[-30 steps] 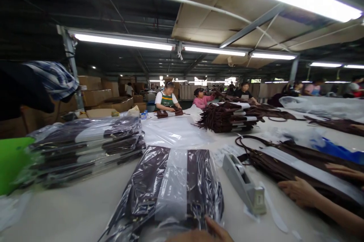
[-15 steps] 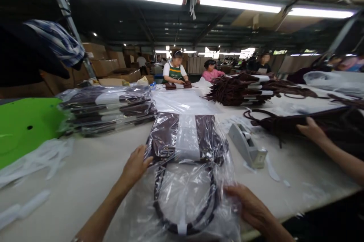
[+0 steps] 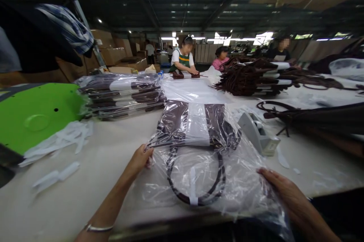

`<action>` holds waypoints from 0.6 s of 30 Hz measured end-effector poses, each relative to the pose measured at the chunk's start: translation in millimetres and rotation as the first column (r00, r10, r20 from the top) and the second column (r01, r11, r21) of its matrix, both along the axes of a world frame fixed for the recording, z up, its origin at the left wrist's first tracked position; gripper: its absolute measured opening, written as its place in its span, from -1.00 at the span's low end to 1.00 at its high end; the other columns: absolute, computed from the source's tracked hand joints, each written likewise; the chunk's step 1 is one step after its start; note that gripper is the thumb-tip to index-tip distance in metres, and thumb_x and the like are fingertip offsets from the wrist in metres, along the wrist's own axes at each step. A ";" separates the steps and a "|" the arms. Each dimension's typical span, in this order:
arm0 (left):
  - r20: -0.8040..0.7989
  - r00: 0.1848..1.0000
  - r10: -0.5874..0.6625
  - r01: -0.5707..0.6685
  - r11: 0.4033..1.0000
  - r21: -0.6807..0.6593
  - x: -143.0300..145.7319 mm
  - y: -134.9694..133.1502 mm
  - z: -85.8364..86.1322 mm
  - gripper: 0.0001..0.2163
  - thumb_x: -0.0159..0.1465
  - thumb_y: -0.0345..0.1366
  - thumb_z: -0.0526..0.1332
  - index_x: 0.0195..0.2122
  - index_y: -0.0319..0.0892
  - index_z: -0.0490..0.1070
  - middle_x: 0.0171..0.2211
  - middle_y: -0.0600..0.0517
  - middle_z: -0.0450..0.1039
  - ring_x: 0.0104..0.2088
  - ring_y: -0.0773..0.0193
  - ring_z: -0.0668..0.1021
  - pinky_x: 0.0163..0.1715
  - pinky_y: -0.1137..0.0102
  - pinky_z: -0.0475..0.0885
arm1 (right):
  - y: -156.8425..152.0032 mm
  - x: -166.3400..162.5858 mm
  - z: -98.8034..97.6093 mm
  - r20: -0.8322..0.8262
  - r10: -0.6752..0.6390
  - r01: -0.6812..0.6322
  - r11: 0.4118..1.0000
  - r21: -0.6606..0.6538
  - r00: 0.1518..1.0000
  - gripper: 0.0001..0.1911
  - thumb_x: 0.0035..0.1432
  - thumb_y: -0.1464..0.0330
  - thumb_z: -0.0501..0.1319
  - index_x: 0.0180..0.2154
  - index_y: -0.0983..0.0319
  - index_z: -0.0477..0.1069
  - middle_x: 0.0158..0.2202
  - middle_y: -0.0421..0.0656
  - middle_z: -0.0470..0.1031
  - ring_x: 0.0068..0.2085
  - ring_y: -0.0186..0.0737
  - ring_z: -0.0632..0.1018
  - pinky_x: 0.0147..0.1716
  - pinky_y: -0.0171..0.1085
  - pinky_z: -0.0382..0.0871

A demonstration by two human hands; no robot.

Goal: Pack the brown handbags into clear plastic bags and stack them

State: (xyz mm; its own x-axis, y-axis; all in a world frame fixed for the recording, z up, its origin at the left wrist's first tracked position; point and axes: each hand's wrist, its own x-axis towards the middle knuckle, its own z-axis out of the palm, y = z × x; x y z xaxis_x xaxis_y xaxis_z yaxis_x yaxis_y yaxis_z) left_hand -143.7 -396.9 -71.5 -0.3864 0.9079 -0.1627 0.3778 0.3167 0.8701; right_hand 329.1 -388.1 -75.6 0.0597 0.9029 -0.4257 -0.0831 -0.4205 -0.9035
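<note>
A brown and white handbag (image 3: pixel 196 128) lies inside a clear plastic bag (image 3: pixel 239 181) on the pale table (image 3: pixel 93 173), its looped handles toward me. My left hand (image 3: pixel 140 159) pinches the plastic bag's left edge beside the handbag. My right hand (image 3: pixel 281 189) lies on the plastic at the bag's open right end, fingers together and stretched along it.
A stack of bagged handbags (image 3: pixel 122 94) sits at the back left beside a green board (image 3: pixel 34 115). White tape strips (image 3: pixel 57 145) lie at left. A grey tape dispenser (image 3: pixel 257 134) stands right of the bag. Unbagged handbags (image 3: pixel 250 79) pile up behind; other people work further back.
The view has tilted down. My left hand has closed on the plastic's left edge, my right hand has shifted right along the bag. The other person's hand at right has left the view.
</note>
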 end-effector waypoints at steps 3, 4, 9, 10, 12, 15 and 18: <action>-0.103 0.994 0.024 -0.026 1.000 -0.015 -11.5 -16.4 -1.0 -0.64 0.05 0.10 0.11 -0.44 -0.13 0.28 -0.61 0.15 0.31 -0.60 0.30 0.37 -0.59 0.43 0.26 | -12.2 24.7 -16.6 0.066 0.028 -0.026 0.999 -0.032 0.997 -0.60 -0.22 0.03 0.42 -0.43 0.19 0.50 -0.53 -0.18 0.55 -0.47 -0.12 0.56 -0.42 -0.22 0.48; -0.134 0.991 0.015 -0.019 0.999 -0.026 -17.1 -23.6 -2.0 -0.62 0.04 0.12 0.12 -0.42 -0.14 0.32 -0.59 0.13 0.33 -0.58 0.28 0.39 -0.57 0.43 0.26 | -15.6 35.7 -24.9 0.172 0.048 -0.045 0.999 -0.019 0.984 -0.59 -0.21 0.00 0.39 -0.46 0.19 0.50 -0.53 -0.18 0.55 -0.46 -0.12 0.56 -0.42 -0.23 0.47; -0.265 0.960 -0.086 0.059 0.992 -0.110 -48.1 -57.9 -10.7 -0.61 0.08 0.13 0.06 -0.48 -0.12 0.36 -0.60 0.11 0.34 -0.53 0.22 0.45 -0.51 0.40 0.30 | -13.0 86.8 -41.0 0.735 0.127 -0.184 0.983 -0.002 0.666 -0.59 -0.10 -0.03 0.23 -0.41 0.17 0.53 -0.50 -0.15 0.58 -0.42 -0.04 0.58 -0.38 -0.18 0.44; -0.314 0.946 -0.082 0.049 0.992 -0.113 -52.3 -60.5 -11.1 -0.62 0.09 0.12 0.06 -0.45 -0.12 0.36 -0.57 0.10 0.38 -0.50 0.20 0.48 -0.48 0.38 0.33 | -8.8 87.0 -33.8 0.804 0.077 -0.184 0.982 0.041 0.590 -0.59 -0.07 -0.02 0.21 -0.35 0.16 0.53 -0.47 -0.14 0.59 -0.40 -0.01 0.59 -0.35 -0.14 0.45; -0.406 0.913 -0.037 0.007 0.997 -0.074 -55.0 -56.1 -7.7 -0.60 0.11 0.12 0.07 -0.31 -0.11 0.39 -0.41 0.04 0.49 -0.40 0.13 0.55 -0.38 0.33 0.42 | 1.6 67.1 -10.3 0.868 -0.084 -0.195 0.960 0.203 0.489 -0.55 0.01 0.01 0.16 -0.19 0.15 0.51 -0.28 -0.08 0.63 -0.26 0.05 0.62 -0.21 -0.07 0.46; -0.545 0.838 0.025 0.041 0.993 0.109 -40.6 -22.7 7.1 -0.55 0.19 0.10 0.06 -0.11 -0.13 0.39 -0.10 -0.10 0.50 -0.14 0.04 0.57 -0.11 0.20 0.47 | 20.3 -13.1 28.9 0.819 -0.171 -0.346 0.845 0.408 0.548 -0.46 0.21 0.02 0.03 0.06 0.18 0.43 0.09 -0.02 0.50 0.06 0.03 0.53 0.05 -0.03 0.38; -0.719 0.695 -0.002 0.272 0.927 0.260 -9.8 30.6 20.2 -0.53 0.30 0.01 -0.02 0.06 -0.18 0.36 0.11 -0.16 0.41 0.14 0.02 0.43 0.17 0.12 0.30 | 46.6 -111.9 43.7 0.827 -0.022 -0.636 0.627 0.450 0.562 -0.38 0.34 0.05 -0.06 0.29 0.23 0.18 0.30 -0.04 0.25 0.29 -0.08 0.29 0.25 -0.05 0.19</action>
